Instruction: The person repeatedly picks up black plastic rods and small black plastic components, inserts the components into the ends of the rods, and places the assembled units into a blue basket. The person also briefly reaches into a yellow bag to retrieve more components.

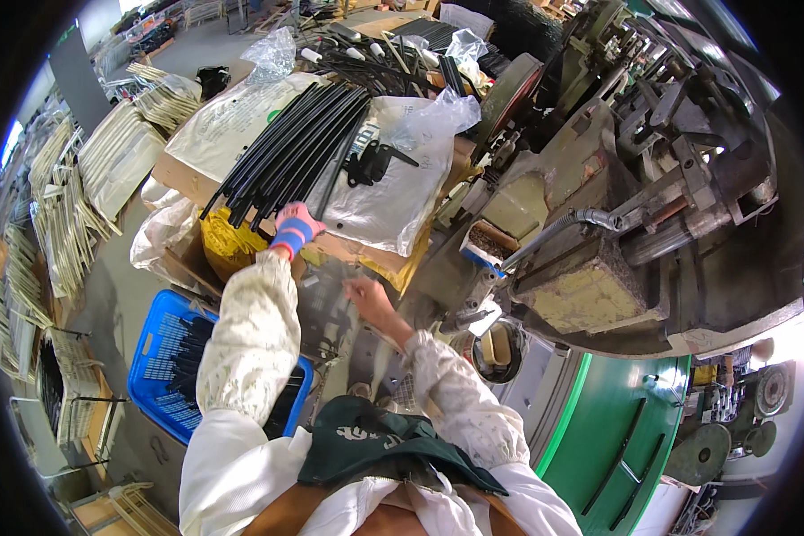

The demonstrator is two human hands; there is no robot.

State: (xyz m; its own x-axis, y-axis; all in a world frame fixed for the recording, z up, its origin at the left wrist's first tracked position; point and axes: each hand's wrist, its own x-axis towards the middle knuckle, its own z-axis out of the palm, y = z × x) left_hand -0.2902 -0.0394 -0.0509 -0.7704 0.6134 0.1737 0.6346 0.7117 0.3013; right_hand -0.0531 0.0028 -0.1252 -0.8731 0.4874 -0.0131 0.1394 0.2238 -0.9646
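Note:
My left hand (297,224), in a pink and blue glove, rests at the near ends of a bundle of long black tubes (288,151). Its fingers are partly hidden, so a grip on a tube cannot be made out. The tubes lie side by side on white plastic sacking (382,214) over a cardboard-topped stack. Just right of them sits a small pile of black parts (375,164). My bare right hand (370,299) hangs in front of the stack's near edge, blurred, with its fingers curled. Whether it holds something small is unclear.
A blue plastic basket (149,375) with black pieces stands below my left arm. To the right looms a heavy, worn machine (589,275) with a metal flexible hose (543,241). A small box of brown bits (492,240) sits beside it. Beyond is a green table (610,415).

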